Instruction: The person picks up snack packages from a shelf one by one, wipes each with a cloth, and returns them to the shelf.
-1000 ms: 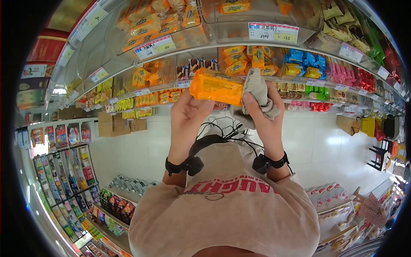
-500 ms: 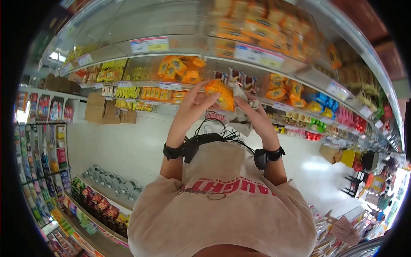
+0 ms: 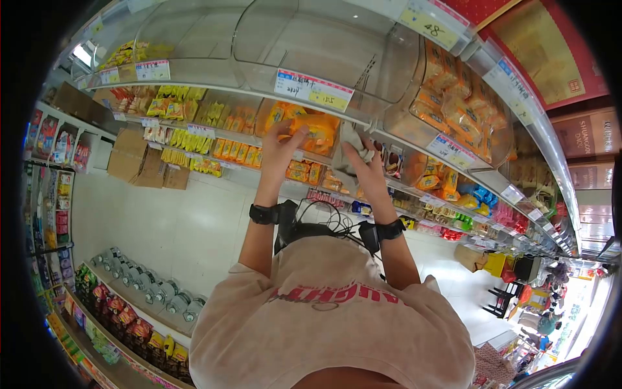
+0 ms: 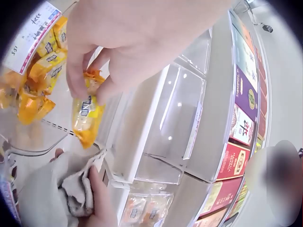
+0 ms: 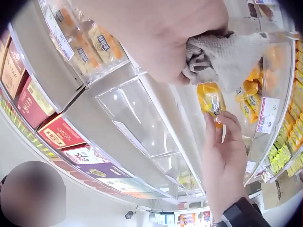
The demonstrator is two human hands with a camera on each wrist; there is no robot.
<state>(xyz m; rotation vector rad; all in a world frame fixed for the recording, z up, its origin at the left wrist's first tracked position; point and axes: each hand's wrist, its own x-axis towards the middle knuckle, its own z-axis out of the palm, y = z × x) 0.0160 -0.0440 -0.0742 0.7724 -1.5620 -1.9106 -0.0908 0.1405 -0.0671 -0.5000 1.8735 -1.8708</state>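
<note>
A person in a shop aisle has both arms raised to a shelf above head height.

The left hand pinches an orange snack packet by its top end, between the thumb and the fingertips. The packet hangs down from that pinch. It sits at the open front of a see-through bin just ahead of the left hand. Just beyond the fingers, more orange packets lie heaped inside the bin. A white price label is fixed to the shelf edge above both hands.

The right hand is close beside the left, slightly lower. Its fingers are curled tight round a bunched grey cloth. The cloth is near the bin's front wall and just under the hanging packet. Whether it touches the wall cannot be told.

As a judgement of progress, the packet has reached the bin's opening but is not resting with the others. The left hand grips it and has not let it go. The cloth is gripped and close to the bin, and the pictures show no sign of how much wiping is done.
</note>
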